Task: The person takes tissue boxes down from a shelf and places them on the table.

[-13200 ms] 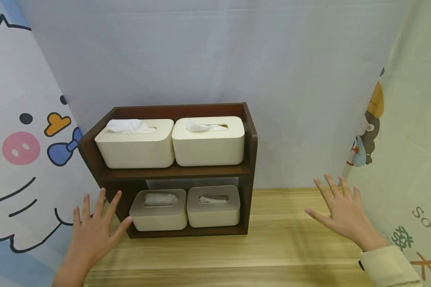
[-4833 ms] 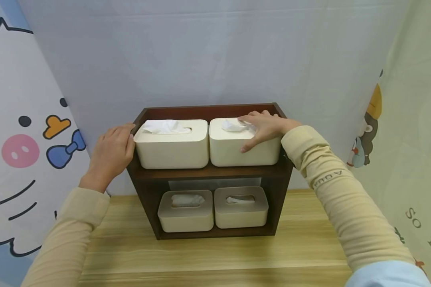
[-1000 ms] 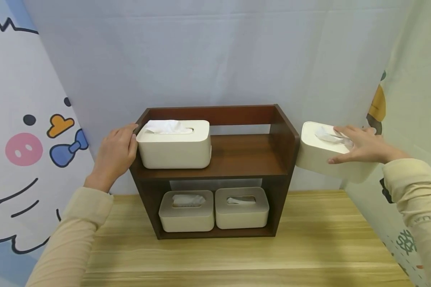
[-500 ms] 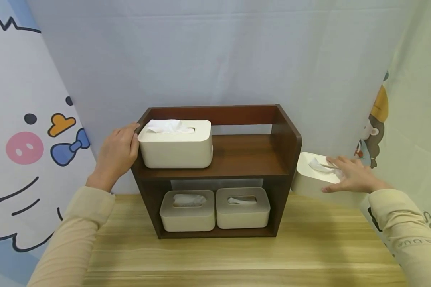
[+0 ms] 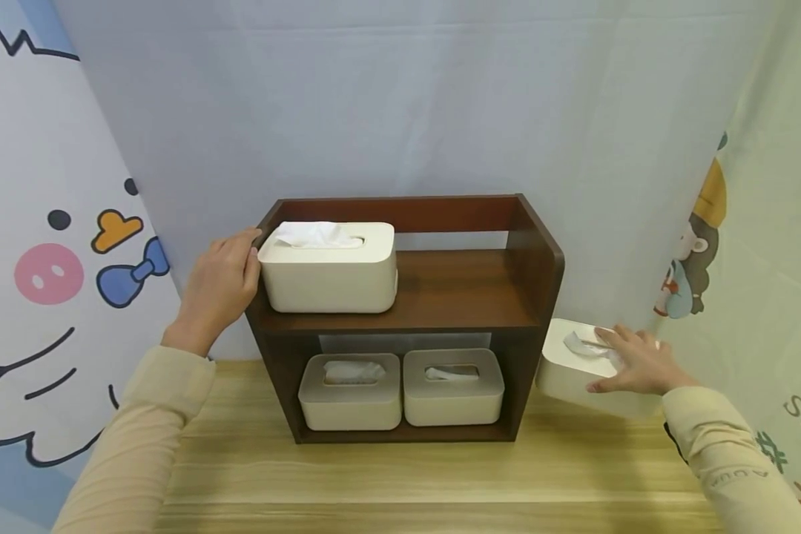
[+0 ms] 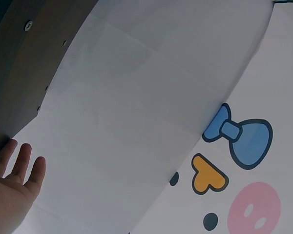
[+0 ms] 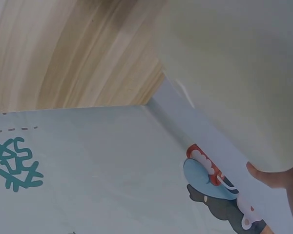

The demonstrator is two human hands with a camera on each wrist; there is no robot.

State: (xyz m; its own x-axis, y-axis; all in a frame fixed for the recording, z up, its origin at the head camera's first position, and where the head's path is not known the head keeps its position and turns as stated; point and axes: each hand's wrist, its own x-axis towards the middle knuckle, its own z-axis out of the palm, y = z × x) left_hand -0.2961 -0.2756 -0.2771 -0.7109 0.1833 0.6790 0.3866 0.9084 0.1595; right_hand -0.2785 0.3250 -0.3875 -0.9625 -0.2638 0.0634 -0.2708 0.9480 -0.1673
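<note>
My right hand (image 5: pixel 637 362) grips a cream tissue box (image 5: pixel 564 371) from above, fingers at its far edge and thumb on the near side. The box hangs tilted just right of the dark brown two-tier shelf (image 5: pixel 454 285), a white tissue poking from its slot. In the right wrist view the box's pale wall (image 7: pixel 234 87) fills the upper right. My left hand (image 5: pixel 219 289) holds the top edge of the shelf's left side panel, beside another cream tissue box (image 5: pixel 330 285) on the upper tier. The left wrist view shows its fingers (image 6: pixel 22 163) at the panel's edge.
Two tissue boxes with greyish lids, the left one (image 5: pixel 350 404) and the right one (image 5: pixel 454 400), stand on the lower tier. The shelf stands on a wood-grain table (image 5: pixel 387 482). A grey-white cloth (image 5: pixel 440 96) hangs behind, with printed cloths at both sides.
My right hand lifted the right tissue box off the upper tier and carried it rightward, then lowered it beside the shelf. My left hand, first apart, came to the panel; the shelf shifted right.
</note>
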